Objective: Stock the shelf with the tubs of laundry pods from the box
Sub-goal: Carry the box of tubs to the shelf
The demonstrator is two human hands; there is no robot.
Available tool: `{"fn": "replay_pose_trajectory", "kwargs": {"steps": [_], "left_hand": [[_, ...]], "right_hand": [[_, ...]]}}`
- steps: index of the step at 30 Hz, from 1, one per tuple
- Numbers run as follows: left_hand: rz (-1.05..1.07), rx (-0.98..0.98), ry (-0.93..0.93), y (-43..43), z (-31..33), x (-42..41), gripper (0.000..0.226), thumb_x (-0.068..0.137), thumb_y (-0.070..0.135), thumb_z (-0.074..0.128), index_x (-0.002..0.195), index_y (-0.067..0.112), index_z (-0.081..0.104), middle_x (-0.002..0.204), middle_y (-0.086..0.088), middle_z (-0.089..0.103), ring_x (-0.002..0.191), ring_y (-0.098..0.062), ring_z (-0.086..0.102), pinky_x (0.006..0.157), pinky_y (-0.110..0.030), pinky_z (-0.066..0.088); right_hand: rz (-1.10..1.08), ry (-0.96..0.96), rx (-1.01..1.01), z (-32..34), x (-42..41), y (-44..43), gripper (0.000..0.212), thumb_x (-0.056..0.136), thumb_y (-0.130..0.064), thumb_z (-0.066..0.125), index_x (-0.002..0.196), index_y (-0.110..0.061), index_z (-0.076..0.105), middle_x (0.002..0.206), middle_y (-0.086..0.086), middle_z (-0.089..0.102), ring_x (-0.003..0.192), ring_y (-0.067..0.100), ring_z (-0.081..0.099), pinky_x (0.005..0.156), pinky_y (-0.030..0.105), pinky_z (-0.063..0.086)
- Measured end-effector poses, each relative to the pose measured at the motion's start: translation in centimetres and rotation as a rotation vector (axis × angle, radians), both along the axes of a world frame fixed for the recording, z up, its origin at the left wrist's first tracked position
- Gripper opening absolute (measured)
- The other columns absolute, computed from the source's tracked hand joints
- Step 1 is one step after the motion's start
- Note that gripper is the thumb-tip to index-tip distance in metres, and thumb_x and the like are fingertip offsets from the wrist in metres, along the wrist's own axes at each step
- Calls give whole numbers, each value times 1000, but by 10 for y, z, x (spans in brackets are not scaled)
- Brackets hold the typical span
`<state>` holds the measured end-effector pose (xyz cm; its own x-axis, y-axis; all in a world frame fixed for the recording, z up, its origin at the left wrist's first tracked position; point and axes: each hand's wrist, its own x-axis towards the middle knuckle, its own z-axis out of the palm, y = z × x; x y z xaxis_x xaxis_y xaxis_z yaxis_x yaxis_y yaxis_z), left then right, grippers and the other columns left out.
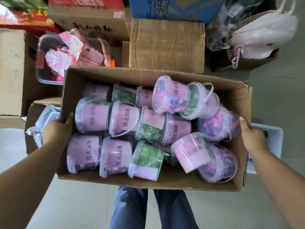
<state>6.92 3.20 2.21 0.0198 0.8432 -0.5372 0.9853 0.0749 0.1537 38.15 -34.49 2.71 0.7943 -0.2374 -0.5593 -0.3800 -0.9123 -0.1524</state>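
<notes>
Left hand (57,129) and right hand (252,137) hold box (148,180) of tubs (122,119), cartons (166,47) crowding beyond.

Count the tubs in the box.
15 tubs at least show in the box: five along the far side, five across the middle, five along the near side. More may lie hidden beneath.

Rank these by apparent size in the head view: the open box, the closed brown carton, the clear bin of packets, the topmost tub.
1. open box: clearly largest, also nearest.
2. closed brown carton and clear bin: look alike; the bin is partly hidden by the box, so unranked.
3. topmost tub: smallest.
</notes>
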Motion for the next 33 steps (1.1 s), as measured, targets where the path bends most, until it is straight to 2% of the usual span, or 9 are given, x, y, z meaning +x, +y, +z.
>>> {"fn": "replay_pose_trajectory", "kwargs": {"steps": [4, 8, 11, 17, 22, 25, 28, 33], "left_hand": [[-1, 1, -26, 2, 0, -1, 61, 94, 47, 39, 114, -7, 59, 113, -36, 57, 109, -46, 51, 92, -43, 37], [-58, 35, -20, 0, 3, -1, 55, 96, 40, 41, 105, -11, 60, 108, -38, 57, 107, -47, 51, 88, -43, 38], [-117, 57, -23, -1, 10, 0, 53, 96, 38, 42, 96, -12, 59, 103, -39, 57, 103, -49, 52, 84, -44, 39], [-192, 108, 10, -2, 23, 1, 57, 93, 50, 41, 99, -3, 62, 100, -36, 61, 97, -51, 55, 85, -50, 47], [-241, 112, -15, -15, 63, 14, 55, 93, 47, 43, 102, -3, 63, 103, -37, 61, 99, -51, 55, 88, -50, 46], [-315, 78, -61, -27, 96, 24, 50, 94, 40, 43, 104, -6, 62, 104, -38, 60, 102, -51, 53, 83, -46, 41], [-460, 61, -109, -41, 128, 38, 44, 92, 31, 51, 96, -11, 62, 100, -38, 61, 98, -51, 55, 74, -41, 36], [-728, 42, -219, -57, 165, 56, 33, 89, 28, 57, 99, -3, 65, 100, -33, 63, 92, -45, 57, 75, -41, 40]], "right_hand": [[52, -65, -11, -6, 12, 10, 70, 91, -50, 45, 109, 16, 56, 117, 39, 53, 113, 48, 49, 94, 46, 38], [79, -63, -38, -5, 15, 13, 68, 93, -48, 44, 109, 18, 55, 117, 39, 53, 113, 48, 49, 93, 45, 38], [177, -110, -56, 4, 12, 12, 63, 95, -41, 43, 102, 20, 57, 111, 41, 55, 108, 50, 51, 88, 44, 40], [178, -217, -27, 24, 1, -9, 61, 94, -39, 47, 91, 21, 59, 99, 41, 58, 98, 49, 56, 79, 43, 42], [58, -265, 1, 67, -20, -45, 59, 95, -38, 46, 92, 19, 60, 94, 38, 61, 93, 48, 58, 71, 37, 38], [-66, -279, 8, 110, -43, -70, 57, 94, -40, 46, 99, 15, 61, 100, 36, 61, 97, 47, 56, 75, 39, 40], [-184, -305, -17, 151, -77, -100, 59, 94, -40, 46, 91, 17, 61, 102, 38, 60, 100, 48, 55, 80, 42, 41], [-454, -323, -44, 202, -172, -155, 61, 93, -42, 46, 97, 17, 61, 108, 39, 57, 104, 49, 53, 86, 44, 41]]}}
